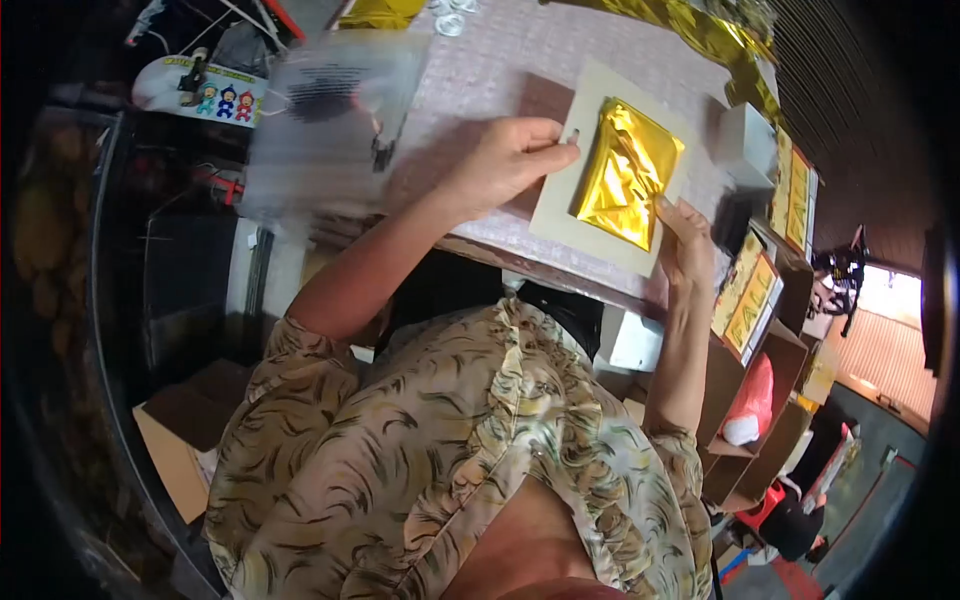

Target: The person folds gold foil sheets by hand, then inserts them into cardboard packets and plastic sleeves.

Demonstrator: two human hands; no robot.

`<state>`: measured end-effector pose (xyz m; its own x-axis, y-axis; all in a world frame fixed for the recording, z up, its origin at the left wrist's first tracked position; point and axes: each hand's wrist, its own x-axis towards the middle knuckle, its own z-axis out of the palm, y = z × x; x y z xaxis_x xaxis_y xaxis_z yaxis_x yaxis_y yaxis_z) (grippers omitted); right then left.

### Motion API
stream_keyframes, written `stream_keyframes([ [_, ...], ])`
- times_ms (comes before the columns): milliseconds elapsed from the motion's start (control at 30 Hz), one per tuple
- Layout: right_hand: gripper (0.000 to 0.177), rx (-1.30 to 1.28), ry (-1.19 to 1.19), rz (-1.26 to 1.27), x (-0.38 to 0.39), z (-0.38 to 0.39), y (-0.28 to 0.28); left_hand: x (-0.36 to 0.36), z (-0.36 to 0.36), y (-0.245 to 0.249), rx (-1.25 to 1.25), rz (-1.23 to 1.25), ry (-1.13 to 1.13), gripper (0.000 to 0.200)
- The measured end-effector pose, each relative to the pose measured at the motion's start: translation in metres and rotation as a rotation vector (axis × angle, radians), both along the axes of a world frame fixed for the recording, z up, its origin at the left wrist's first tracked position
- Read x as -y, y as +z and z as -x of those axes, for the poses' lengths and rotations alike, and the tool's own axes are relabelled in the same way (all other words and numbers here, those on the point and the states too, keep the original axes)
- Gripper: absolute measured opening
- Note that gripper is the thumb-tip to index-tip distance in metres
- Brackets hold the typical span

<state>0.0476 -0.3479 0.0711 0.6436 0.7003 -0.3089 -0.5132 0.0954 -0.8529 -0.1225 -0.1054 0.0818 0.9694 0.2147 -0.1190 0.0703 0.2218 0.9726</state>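
Observation:
A pale flat card [562,218] with a small hole near its left edge is held tilted over the table's front. On it lies a folded, creased gold foil sheet [632,175], shiny and roughly rectangular. My left hand [515,160] pinches the card's left edge between thumb and fingers, beside the hole. At the lower right, my right hand [688,235] grips the card's right side, its thumb against the edge of the foil. The fingers behind the card are partly hidden.
Clear plastic sleeves [320,130] lie on the table [475,75] at left. More gold foil [690,30] runs along the far edge. A white box [748,145] stands at right, near cardboard boxes with "FALL" labels [748,300]. An open carton [180,440] sits low at left.

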Motion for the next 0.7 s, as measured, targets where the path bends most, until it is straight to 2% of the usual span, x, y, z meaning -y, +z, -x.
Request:
stream_keyframes([
  [100, 0.021, 0.024, 0.089, -0.037, 0.014, -0.010, -0.023, 0.012, 0.003, 0.006, 0.131, 0.012, 0.102, 0.028],
  [233, 0.020, 0.036, 0.113, -0.067, 0.011, 0.010, -0.010, 0.004, -0.003, 0.010, 0.091, 0.019, 0.199, 0.032],
  [333, 0.021, 0.037, 0.125, -0.040, 0.011, 0.016, -0.005, 0.003, -0.005, 0.018, 0.093, 0.026, 0.221, 0.031],
  [567, 0.021, 0.059, 0.134, -0.008, 0.012, 0.023, 0.000, 0.004, -0.009, 0.001, 0.135, -0.042, 0.258, 0.024],
  [667, 0.020, 0.096, 0.137, -0.029, 0.013, 0.023, -0.001, 0.001, -0.005, -0.002, 0.122, -0.013, 0.270, 0.023],
  [700, 0.019, 0.158, 0.116, 0.014, 0.016, 0.023, -0.004, -0.001, -0.002, -0.001, 0.071, 0.063, 0.261, 0.023],
])
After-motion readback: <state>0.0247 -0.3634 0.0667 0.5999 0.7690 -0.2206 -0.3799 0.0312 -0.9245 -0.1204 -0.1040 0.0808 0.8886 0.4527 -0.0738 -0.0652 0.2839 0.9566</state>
